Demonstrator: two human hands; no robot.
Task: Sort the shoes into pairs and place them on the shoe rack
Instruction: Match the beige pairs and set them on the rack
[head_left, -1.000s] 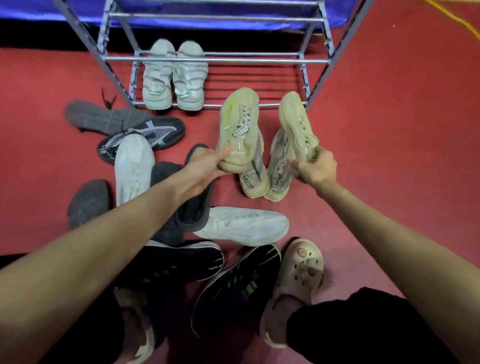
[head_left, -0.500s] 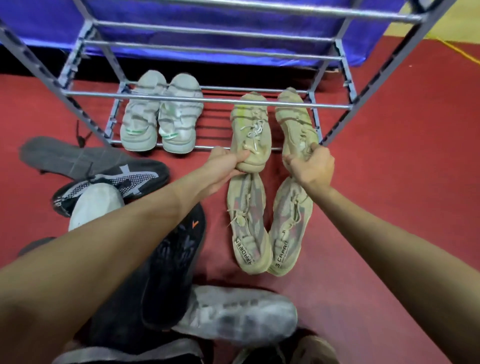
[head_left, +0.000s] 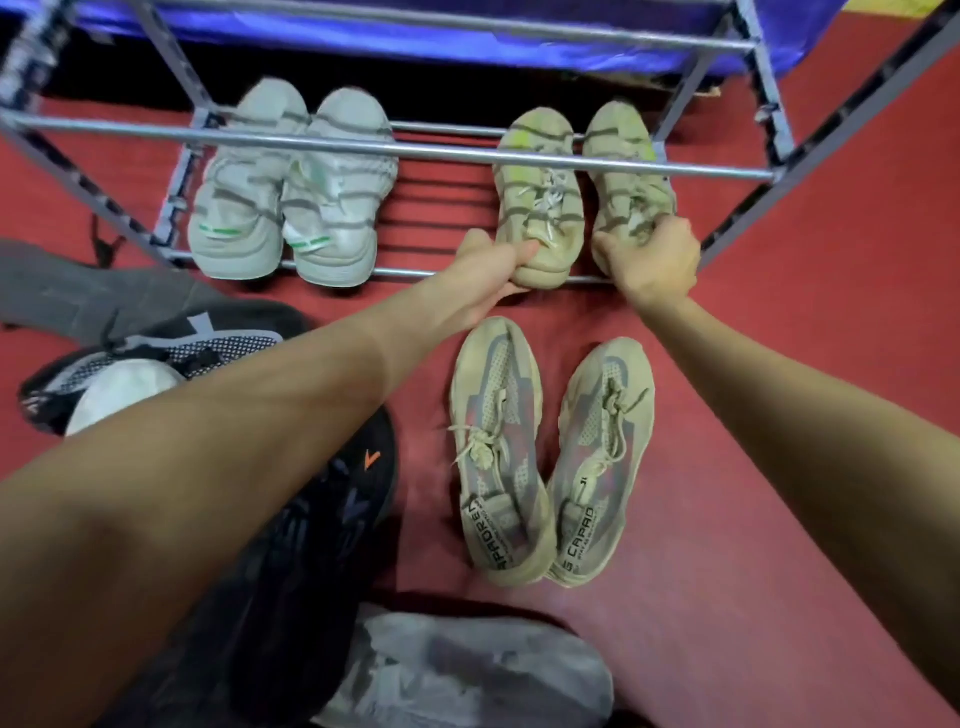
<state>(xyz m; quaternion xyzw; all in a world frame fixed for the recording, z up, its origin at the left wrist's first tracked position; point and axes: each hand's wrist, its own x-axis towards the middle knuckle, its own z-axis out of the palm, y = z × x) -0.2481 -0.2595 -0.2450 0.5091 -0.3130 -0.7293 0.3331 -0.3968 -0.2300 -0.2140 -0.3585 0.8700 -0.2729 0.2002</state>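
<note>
Your left hand (head_left: 488, 275) grips the heel of one tan sneaker (head_left: 540, 208), your right hand (head_left: 652, 260) grips its partner (head_left: 626, 171), both on the shoe rack's (head_left: 415, 150) bottom shelf, right of the white pair (head_left: 291, 187).

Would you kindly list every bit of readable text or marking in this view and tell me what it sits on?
"APAOREN", partly cut off: heel strip of the left beige mesh sneaker on the floor.
"S CAPAO", with a smaller line beside it too small to read: heel strip of the right beige mesh sneaker.
Orange tick mark, no letters: black shoe under the left arm.
Nothing else is readable.
</note>
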